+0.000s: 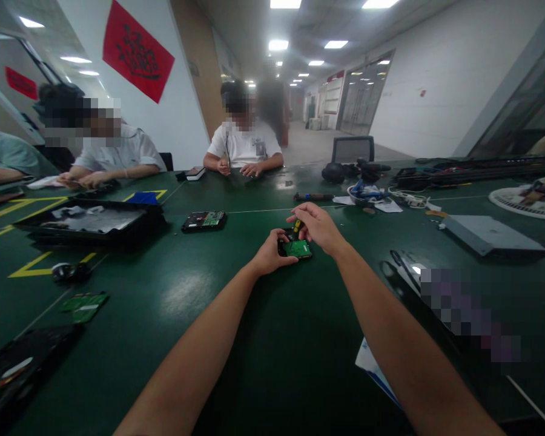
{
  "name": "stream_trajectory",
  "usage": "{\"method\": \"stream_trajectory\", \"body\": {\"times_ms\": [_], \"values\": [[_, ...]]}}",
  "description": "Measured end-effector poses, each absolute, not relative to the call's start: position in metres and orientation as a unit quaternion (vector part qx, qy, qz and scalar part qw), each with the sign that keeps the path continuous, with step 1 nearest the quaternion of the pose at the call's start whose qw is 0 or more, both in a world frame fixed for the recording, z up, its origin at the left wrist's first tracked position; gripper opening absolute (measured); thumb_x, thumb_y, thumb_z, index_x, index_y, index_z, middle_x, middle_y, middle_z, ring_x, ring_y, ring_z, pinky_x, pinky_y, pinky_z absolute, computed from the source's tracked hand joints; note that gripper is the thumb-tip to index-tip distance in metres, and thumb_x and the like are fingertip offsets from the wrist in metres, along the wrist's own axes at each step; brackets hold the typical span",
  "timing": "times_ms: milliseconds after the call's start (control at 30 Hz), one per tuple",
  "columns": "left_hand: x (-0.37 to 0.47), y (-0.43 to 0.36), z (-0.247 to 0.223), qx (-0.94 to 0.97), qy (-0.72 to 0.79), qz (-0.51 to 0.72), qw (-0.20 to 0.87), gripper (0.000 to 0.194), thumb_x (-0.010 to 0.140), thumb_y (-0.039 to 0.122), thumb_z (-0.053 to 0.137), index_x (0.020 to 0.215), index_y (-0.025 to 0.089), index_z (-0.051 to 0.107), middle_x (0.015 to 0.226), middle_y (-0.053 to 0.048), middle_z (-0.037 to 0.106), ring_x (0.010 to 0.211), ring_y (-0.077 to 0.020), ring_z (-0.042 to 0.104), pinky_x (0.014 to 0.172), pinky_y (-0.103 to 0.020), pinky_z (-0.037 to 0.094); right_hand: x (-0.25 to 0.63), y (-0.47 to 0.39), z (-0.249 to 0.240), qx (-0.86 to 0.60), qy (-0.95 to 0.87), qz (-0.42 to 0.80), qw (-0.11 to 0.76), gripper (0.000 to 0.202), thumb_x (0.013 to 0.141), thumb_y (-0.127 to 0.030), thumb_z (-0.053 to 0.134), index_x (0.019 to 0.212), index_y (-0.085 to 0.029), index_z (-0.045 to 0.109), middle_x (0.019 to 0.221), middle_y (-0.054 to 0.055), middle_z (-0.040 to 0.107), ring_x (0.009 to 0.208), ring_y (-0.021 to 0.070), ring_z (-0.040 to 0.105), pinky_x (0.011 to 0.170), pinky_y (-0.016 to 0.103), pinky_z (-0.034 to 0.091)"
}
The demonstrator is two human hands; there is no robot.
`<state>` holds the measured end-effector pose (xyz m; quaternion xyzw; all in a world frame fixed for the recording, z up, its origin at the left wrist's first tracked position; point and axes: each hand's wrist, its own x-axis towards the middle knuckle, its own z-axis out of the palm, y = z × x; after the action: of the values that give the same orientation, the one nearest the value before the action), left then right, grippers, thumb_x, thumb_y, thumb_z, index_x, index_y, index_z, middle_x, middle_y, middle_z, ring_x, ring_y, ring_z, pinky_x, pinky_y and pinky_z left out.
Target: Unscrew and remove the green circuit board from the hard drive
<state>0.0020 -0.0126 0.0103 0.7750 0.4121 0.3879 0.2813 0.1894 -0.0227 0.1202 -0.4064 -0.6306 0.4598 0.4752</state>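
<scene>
Both forearms reach up from the bottom edge to frame centre. The left hand [269,254] grips the drive [295,247] by its left edge, flat on the table [218,339]. It looks stiff, dense, its green board fragile; edges seem safest. The right hand [315,225] arches above, fingers pinching a screwdriver [297,226].

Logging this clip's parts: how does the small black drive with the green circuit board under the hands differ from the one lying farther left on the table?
The small black drive under the hands is gripped by the left hand, with the right hand above it; the farther black drive lies untouched. The farther one looks wider. Both show green boards, face up, on the dark green table.
</scene>
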Motion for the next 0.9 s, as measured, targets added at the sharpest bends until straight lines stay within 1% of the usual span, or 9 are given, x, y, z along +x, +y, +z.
{"method": "stream_trajectory", "body": {"times_ms": [167,300,367,433,533,600,733,800,900], "values": [[0.0017,-0.0137,0.0112,0.779,0.407,0.391,0.273,0.092,0.066,0.039,0.091,0.137,0.021,0.036,0.121,-0.008,0.059,0.116,-0.0261,0.059,0.104,-0.044,0.046,0.1888,-0.0252,0.1206,-0.367,-0.629,0.510,0.458,0.030,0.099,-0.048,0.055,0.107,-0.022,0.066,0.094,0.004,0.070,0.058,0.0092,0.064,0.049,0.021,0.052],[0.0020,-0.0133,0.0106,0.777,0.403,0.393,0.282,0.093,0.066,0.039,0.091,0.138,0.021,0.035,0.121,-0.008,0.059,0.115,-0.0254,0.059,0.105,-0.044,0.047,0.1919,-0.0239,0.1190,-0.398,-0.669,0.436,0.450,0.030,0.093,-0.051,0.063,0.095,-0.021,0.067,0.076,0.001,0.065,0.059,0.0111,0.062,0.047,0.020,0.047],[0.0022,-0.0128,0.0102,0.775,0.405,0.392,0.285,0.093,0.066,0.040,0.091,0.138,0.021,0.035,0.121,-0.008,0.059,0.115,-0.0254,0.059,0.104,-0.044,0.047,0.1931,-0.0227,0.1182,-0.420,-0.681,0.390,0.456,0.029,0.090,-0.050,0.067,0.087,-0.021,0.066,0.074,0.000,0.065,0.060,0.0115,0.060,0.046,0.020,0.045],[0.0025,-0.0123,0.0099,0.774,0.407,0.391,0.287,0.093,0.066,0.040,0.092,0.138,0.022,0.036,0.121,-0.008,0.059,0.116,-0.0258,0.059,0.105,-0.044,0.047,0.1931,-0.0220,0.1180,-0.431,-0.678,0.380,0.458,0.025,0.091,-0.046,0.066,0.086,-0.021,0.065,0.079,0.001,0.069,0.056,0.0104,0.059,0.044,0.021,0.042],[0.0025,-0.0120,0.0098,0.773,0.409,0.393,0.284,0.092,0.065,0.041,0.092,0.137,0.022,0.037,0.124,-0.009,0.059,0.117,-0.0268,0.059,0.105,-0.046,0.047,0.1919,-0.0221,0.1190,-0.417,-0.675,0.411,0.450,0.024,0.095,-0.044,0.059,0.095,-0.022,0.068,0.096,0.004,0.074,0.047,0.0072,0.057,0.038,0.021,0.037],[0.0022,-0.0122,0.0101,0.773,0.408,0.396,0.280,0.091,0.065,0.042,0.091,0.136,0.021,0.038,0.125,-0.010,0.058,0.118,-0.0272,0.059,0.105,-0.046,0.048,0.1913,-0.0228,0.1203,-0.398,-0.670,0.443,0.443,0.030,0.098,-0.048,0.054,0.102,-0.022,0.069,0.102,0.006,0.074,0.048,0.0072,0.059,0.038,0.021,0.039],[0.0013,-0.0133,0.0110,0.774,0.407,0.398,0.278,0.091,0.065,0.043,0.091,0.136,0.020,0.039,0.123,-0.010,0.059,0.117,-0.0273,0.060,0.104,-0.046,0.048,0.1931,-0.0238,0.1222,-0.366,-0.654,0.492,0.442,0.036,0.098,-0.053,0.056,0.107,-0.021,0.068,0.099,0.007,0.073,0.056,0.0095,0.065,0.048,0.022,0.050],[0.0010,-0.0135,0.0110,0.772,0.409,0.396,0.282,0.092,0.065,0.043,0.091,0.137,0.020,0.039,0.123,-0.010,0.059,0.116,-0.0270,0.060,0.104,-0.046,0.048,0.1952,-0.0236,0.1224,-0.362,-0.661,0.488,0.441,0.035,0.095,-0.053,0.060,0.104,-0.020,0.069,0.095,0.006,0.073,0.058,0.0102,0.065,0.049,0.022,0.051],[0.0008,-0.0128,0.0102,0.771,0.412,0.390,0.288,0.094,0.066,0.042,0.091,0.139,0.021,0.037,0.121,-0.009,0.060,0.116,-0.0265,0.060,0.104,-0.045,0.048,0.1983,-0.0219,0.1217,-0.402,-0.682,0.419,0.444,0.034,0.090,-0.053,0.068,0.093,-0.019,0.069,0.082,0.004,0.071,0.058,0.0109,0.062,0.046,0.021,0.045]]}}
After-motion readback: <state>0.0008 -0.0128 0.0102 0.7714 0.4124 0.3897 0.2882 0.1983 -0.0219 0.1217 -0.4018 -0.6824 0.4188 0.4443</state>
